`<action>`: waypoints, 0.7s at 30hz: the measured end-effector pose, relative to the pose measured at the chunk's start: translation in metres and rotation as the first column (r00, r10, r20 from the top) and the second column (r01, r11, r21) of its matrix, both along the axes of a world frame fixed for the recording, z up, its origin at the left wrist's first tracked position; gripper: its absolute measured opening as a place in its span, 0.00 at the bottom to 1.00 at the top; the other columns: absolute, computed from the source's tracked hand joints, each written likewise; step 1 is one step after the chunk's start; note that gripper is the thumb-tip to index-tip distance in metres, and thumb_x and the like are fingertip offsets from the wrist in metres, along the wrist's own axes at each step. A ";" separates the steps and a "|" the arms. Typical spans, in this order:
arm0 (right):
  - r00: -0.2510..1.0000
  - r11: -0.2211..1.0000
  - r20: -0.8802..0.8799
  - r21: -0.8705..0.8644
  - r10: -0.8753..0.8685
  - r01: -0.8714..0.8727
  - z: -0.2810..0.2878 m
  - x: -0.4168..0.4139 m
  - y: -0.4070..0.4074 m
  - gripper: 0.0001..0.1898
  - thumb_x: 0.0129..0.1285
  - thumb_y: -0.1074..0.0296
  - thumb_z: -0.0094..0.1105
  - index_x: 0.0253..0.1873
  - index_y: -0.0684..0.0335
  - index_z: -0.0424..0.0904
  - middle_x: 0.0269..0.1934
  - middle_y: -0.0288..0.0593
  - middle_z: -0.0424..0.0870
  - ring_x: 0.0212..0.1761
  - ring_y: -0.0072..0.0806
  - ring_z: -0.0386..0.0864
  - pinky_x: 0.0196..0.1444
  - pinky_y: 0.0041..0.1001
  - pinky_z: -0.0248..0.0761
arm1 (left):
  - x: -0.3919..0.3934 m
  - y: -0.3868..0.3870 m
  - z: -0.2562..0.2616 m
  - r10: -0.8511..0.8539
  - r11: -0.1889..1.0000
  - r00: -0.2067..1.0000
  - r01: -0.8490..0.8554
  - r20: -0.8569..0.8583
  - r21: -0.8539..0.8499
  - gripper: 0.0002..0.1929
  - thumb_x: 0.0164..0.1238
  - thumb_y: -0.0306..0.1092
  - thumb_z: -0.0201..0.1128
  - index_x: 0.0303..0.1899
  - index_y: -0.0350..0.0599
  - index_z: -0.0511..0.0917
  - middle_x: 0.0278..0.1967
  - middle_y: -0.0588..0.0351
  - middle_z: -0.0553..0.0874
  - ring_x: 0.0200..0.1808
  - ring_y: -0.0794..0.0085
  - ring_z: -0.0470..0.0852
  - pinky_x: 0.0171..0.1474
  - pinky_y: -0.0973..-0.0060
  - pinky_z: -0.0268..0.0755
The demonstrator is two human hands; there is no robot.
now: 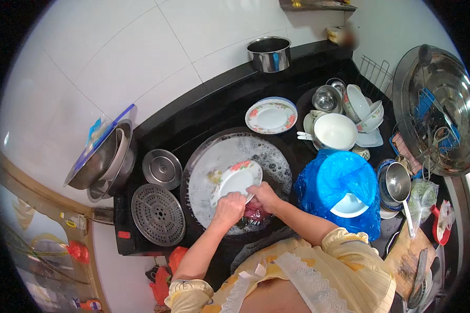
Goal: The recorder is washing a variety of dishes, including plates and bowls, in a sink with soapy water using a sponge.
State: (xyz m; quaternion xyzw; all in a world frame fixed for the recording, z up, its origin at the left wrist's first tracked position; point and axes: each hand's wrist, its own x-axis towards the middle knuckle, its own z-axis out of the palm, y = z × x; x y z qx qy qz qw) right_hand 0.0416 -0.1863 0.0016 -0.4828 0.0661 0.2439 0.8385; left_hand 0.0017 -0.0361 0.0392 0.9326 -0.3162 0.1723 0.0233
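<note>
A white plate with a floral rim point(238, 178) is tilted over a large wok point(185, 184) of foamy, soapy water point(203, 162). My left hand point(230, 209) grips the plate's near edge, its fingers curled over the rim. At the right edge of the same plate, my right hand point(264, 197) is closed on the rim. A wet reddish thing point(255, 212) shows beneath my right hand; it is partly hidden, and I cannot tell what it is. Behind the wok, a stack of floral plates point(272, 114) rests on the black counter.
Bowls point(335, 131) and metal cups point(326, 99) crowd the right rear. A blue plastic bag point(309, 187) covers a container right of the wok. A perforated steamer plate point(158, 215) and metal lid point(162, 168) lie left. A knife point(418, 274) rests on the cutting board point(403, 254).
</note>
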 end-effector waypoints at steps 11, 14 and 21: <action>0.911 0.898 0.064 0.211 -0.406 0.386 -0.004 0.065 -0.027 0.11 0.58 0.73 0.50 0.45 0.71 0.71 0.28 0.46 0.78 0.17 0.31 0.72 0.15 0.29 0.63 | -0.012 0.026 -0.010 0.366 0.839 0.926 -0.369 -0.087 -0.399 0.15 0.52 0.29 0.64 0.43 0.38 0.75 0.45 0.41 0.73 0.50 0.48 0.70 0.55 0.56 0.61; 0.888 0.877 0.043 0.182 -0.458 0.444 -0.015 0.109 -0.031 0.11 0.58 0.74 0.49 0.44 0.73 0.70 0.27 0.48 0.78 0.16 0.32 0.72 0.15 0.29 0.65 | -0.038 0.060 -0.049 0.484 0.740 0.845 -0.534 -0.228 -0.408 0.14 0.53 0.30 0.63 0.42 0.38 0.76 0.45 0.41 0.73 0.50 0.48 0.70 0.55 0.56 0.62; 0.796 0.778 -0.114 0.164 -0.595 0.606 -0.030 0.173 -0.040 0.11 0.60 0.71 0.49 0.46 0.71 0.69 0.25 0.46 0.76 0.16 0.31 0.72 0.15 0.28 0.66 | -0.070 0.094 -0.094 0.633 0.363 0.507 -0.862 -0.584 -0.354 0.16 0.53 0.36 0.63 0.41 0.34 0.77 0.45 0.37 0.75 0.50 0.44 0.74 0.54 0.60 0.67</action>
